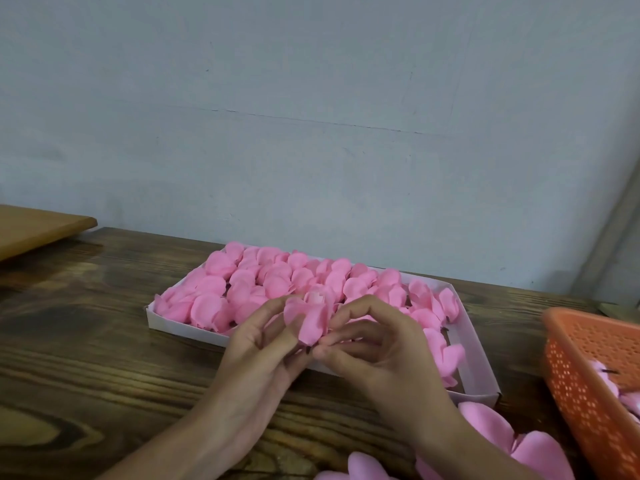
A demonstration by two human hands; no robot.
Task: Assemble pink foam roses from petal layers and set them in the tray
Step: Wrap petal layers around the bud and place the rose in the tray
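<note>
**Item 1:** L hand, centre of frame. Fingers curled up round the left side of the rose, holding it, not spread

**Item 2:** R hand, centre of frame. Thumb & forefinger tips pinch the rose low on its right side, other fingers curled under

**Item 3:** rose, pink foam, looks part-built. Held in the air between both hands, in front of the tray's near edge; pale bud at top, small dark stub at the bottom

**Item 4:** tray, white card, behind the hands. Packed w/ finished roses at left & middle, gaps only at its right end

**Item 5:** loose petal layers, lower right of frame, on the table, beside the R forearm

**Item 6:** orange basket, right edge of frame, more pink pieces inside

**Risks (judged):**
- pinch at the base loosens, so the outer layer slips down or fans open
- squeeze too hard, so the foam creases & the petal stays dented
- R forearm drags over the loose layers & sweeps them off the table
- setting down in the tight right-end gap may knock neighbouring roses askew
</note>
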